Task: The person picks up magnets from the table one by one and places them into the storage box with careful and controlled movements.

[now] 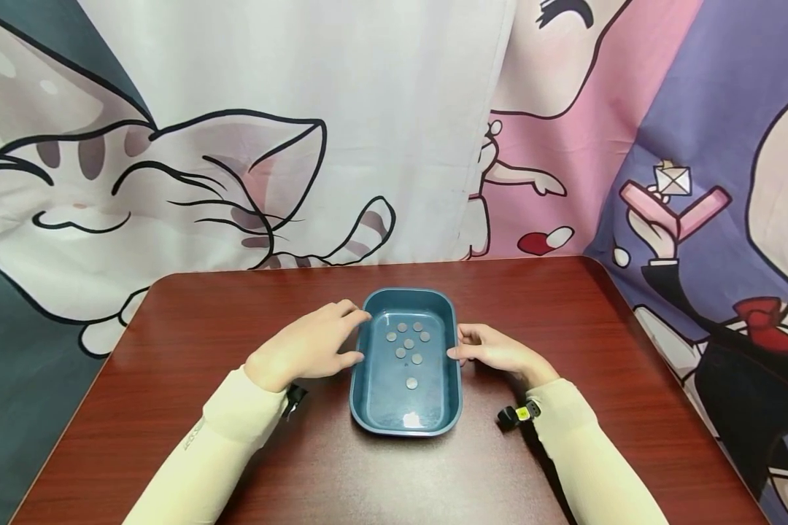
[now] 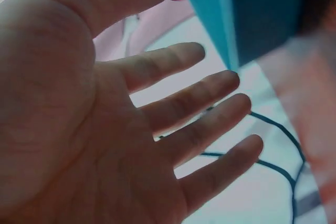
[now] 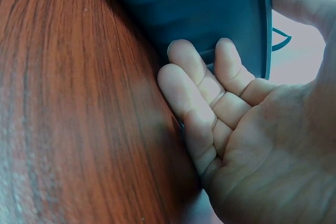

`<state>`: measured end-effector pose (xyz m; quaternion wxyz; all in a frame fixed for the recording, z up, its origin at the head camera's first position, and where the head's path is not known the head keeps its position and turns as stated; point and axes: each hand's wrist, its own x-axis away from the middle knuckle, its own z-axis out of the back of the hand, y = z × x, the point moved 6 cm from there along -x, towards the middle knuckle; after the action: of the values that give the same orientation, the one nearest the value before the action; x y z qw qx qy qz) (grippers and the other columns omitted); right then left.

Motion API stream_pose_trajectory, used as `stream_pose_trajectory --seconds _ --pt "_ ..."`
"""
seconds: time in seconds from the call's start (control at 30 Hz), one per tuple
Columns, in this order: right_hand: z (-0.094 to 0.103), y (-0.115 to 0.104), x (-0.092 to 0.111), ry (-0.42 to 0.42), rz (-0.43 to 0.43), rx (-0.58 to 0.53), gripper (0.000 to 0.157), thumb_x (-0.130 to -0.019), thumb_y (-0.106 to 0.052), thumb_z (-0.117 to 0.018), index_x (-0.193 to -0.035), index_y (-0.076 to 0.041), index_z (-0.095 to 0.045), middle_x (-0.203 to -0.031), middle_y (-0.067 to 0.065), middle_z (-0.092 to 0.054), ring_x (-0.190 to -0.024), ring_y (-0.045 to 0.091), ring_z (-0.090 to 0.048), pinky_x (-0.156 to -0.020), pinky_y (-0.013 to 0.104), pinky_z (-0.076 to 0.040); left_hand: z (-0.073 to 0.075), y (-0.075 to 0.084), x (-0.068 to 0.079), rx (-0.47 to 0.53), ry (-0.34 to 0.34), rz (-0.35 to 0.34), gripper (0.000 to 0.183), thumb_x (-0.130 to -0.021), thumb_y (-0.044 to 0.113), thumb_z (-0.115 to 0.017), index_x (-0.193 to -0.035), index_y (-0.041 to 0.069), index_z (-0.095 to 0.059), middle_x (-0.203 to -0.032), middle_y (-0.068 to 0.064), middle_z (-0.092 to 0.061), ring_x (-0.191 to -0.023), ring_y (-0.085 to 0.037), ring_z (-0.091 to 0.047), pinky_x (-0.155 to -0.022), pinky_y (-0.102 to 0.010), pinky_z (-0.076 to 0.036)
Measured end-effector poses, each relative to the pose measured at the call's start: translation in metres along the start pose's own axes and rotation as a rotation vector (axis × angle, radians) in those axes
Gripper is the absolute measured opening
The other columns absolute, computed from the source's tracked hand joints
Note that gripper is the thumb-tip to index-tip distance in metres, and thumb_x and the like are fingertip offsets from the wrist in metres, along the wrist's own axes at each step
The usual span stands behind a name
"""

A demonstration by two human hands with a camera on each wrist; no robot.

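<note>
A blue rectangular tray (image 1: 376,397) with rounded corners sits on the table between both hands. Several small silver coins (image 1: 408,343) lie spread over its floor, one of them (image 1: 411,383) nearer the front. My left hand (image 1: 315,343) is at the tray's left side, with fingertips right at the rim. In the left wrist view its fingers (image 2: 184,100) are spread and fairly straight, close to the blue wall. My right hand (image 1: 492,350) grips the right side of the tray: the thumb lies at the rim, and the bent fingers (image 3: 184,87) rest against the outer wall.
The tray stands on a reddish-brown wood table (image 1: 236,321) with rounded back corners. A cartoon-printed curtain (image 1: 394,109) hangs behind the table and along the right. Small dark wrist cameras (image 1: 515,415) are strapped under both cream sleeves (image 1: 591,437).
</note>
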<state>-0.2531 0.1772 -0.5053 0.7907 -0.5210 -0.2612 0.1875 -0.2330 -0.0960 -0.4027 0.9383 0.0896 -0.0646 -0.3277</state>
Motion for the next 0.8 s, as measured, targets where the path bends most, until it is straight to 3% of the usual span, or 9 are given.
stream_pose_trajectory --seconds 0.37,0.8 --pt "0.0 0.0 0.0 0.002 -0.003 0.004 0.022 -0.098 -0.025 -0.066 -0.09 -0.011 -0.053 -0.079 0.003 -0.06 -0.082 0.023 -0.063 -0.078 0.034 -0.051 -0.022 -0.05 0.017 0.033 0.099 -0.001 0.066 -0.092 0.031 -0.076 -0.15 0.01 -0.051 -0.14 -0.008 -0.057 -0.128 -0.026 -0.058 -0.111 -0.045 -0.048" --pt "0.001 0.003 -0.001 0.001 -0.015 0.011 0.023 -0.099 -0.027 -0.066 -0.095 -0.006 -0.056 -0.083 0.003 -0.063 -0.084 0.021 -0.064 -0.081 0.034 -0.054 -0.046 -0.076 0.024 0.01 0.16 -0.041 0.043 -0.091 0.014 -0.078 -0.131 0.006 -0.066 -0.126 -0.007 -0.062 -0.112 -0.025 -0.061 -0.102 -0.042 -0.051"
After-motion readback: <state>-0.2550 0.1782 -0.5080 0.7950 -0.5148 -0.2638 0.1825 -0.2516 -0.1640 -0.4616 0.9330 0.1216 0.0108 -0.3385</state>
